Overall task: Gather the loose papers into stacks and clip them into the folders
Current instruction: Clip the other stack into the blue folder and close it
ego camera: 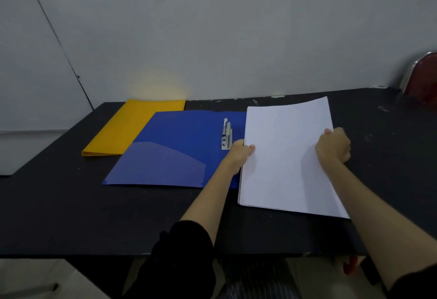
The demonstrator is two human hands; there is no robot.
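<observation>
A stack of white papers (283,154) is held over the right half of an open blue folder (175,147) on the black table (71,216). My left hand (238,154) grips the stack's left edge, thumb on top. At the right edge, my right hand (333,147) grips it with curled fingers. The folder's metal clip (226,134) stands raised just left of the papers. The stack's far edge curves up; the blue folder's right half is mostly hidden beneath it.
A closed yellow folder (132,128) lies behind and left of the blue one, near the grey wall. A red chair with a chrome frame (423,76) stands at the table's far right. The table's front edge runs just before my elbows.
</observation>
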